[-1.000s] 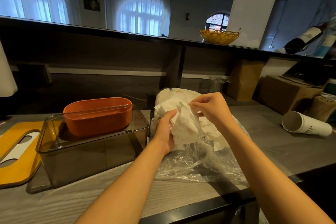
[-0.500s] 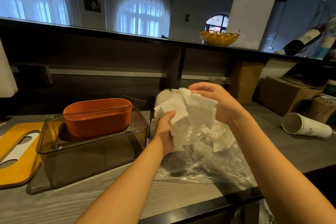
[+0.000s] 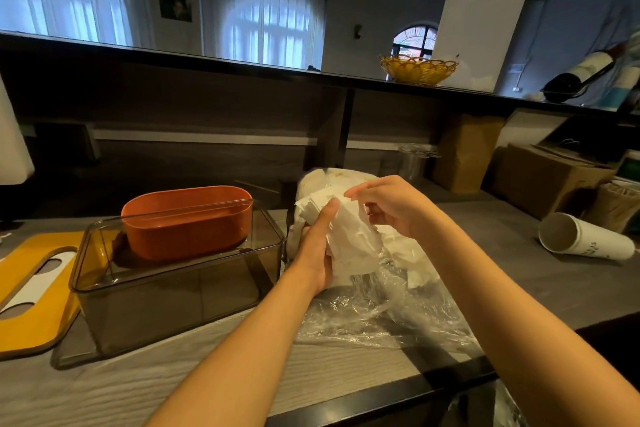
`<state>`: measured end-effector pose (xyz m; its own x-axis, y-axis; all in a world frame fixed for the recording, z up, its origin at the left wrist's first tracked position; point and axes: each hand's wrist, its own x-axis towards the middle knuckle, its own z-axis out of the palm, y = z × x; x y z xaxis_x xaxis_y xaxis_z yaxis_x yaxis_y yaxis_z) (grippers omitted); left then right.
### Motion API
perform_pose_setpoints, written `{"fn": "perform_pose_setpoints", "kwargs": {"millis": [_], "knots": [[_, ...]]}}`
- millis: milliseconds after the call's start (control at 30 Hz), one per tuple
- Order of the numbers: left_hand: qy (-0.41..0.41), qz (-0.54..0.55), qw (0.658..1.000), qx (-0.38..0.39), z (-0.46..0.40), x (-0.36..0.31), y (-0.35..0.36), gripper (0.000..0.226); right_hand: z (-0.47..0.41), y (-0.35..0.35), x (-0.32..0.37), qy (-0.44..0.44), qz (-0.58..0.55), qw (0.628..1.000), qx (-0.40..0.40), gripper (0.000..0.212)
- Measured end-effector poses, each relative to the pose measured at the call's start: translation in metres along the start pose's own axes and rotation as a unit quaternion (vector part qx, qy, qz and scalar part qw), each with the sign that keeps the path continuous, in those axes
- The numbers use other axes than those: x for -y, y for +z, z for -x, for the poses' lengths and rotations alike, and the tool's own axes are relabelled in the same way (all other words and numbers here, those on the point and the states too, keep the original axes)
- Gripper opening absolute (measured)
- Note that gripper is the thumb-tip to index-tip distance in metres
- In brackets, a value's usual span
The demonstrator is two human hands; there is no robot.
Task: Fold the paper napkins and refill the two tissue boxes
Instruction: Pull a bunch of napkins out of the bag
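My left hand [image 3: 317, 246] grips a bundle of white paper napkins [image 3: 349, 243] above a crumpled clear plastic wrapper [image 3: 381, 308] on the wooden counter. My right hand [image 3: 391, 206] pinches the top edge of the napkins with its fingertips. To the left stands a smoky transparent tissue box [image 3: 173, 288] with nothing visible inside. An orange oval tissue box [image 3: 188, 220] stands just behind it and shows through its clear walls. More white napkins [image 3: 415, 267] lie in the wrapper under my right wrist.
A yellow lid with a slot [image 3: 31, 291] lies flat at the left edge. A white paper cup [image 3: 585, 241] lies on its side at the right, with cardboard boxes [image 3: 543, 180] behind it. A pale bag [image 3: 325, 178] sits behind the napkins.
My right hand lifted a napkin up off the bundle, then came back down onto the bundle's top edge. My left hand kept its grip in place.
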<state>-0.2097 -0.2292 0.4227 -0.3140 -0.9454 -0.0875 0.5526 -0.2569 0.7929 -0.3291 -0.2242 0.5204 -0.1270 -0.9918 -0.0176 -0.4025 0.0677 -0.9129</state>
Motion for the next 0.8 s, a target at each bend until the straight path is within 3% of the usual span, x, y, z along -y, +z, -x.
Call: {"fn": "perform_pose_setpoints", "kwargs": {"millis": [133, 367, 633, 800], "knots": [[0.03, -0.026, 0.999, -0.024, -0.002, 0.001, 0.0, 0.044, 0.001, 0.0, -0.002, -0.024, 0.007, 1.0, 0.013, 0.015], [0.039, -0.026, 0.999, -0.013, -0.001, 0.001, 0.001, 0.013, 0.002, -0.001, -0.002, -0.043, 0.063, 0.997, 0.029, 0.01], [0.057, -0.044, 0.997, 0.001, -0.002, 0.002, 0.0, 0.012, -0.004, -0.001, 0.003, -0.173, 0.016, 0.985, -0.025, 0.017], [0.058, -0.046, 0.997, -0.01, -0.001, 0.002, -0.001, 0.017, -0.01, 0.009, 0.0, -0.183, 0.027, 0.983, -0.005, 0.017]]}}
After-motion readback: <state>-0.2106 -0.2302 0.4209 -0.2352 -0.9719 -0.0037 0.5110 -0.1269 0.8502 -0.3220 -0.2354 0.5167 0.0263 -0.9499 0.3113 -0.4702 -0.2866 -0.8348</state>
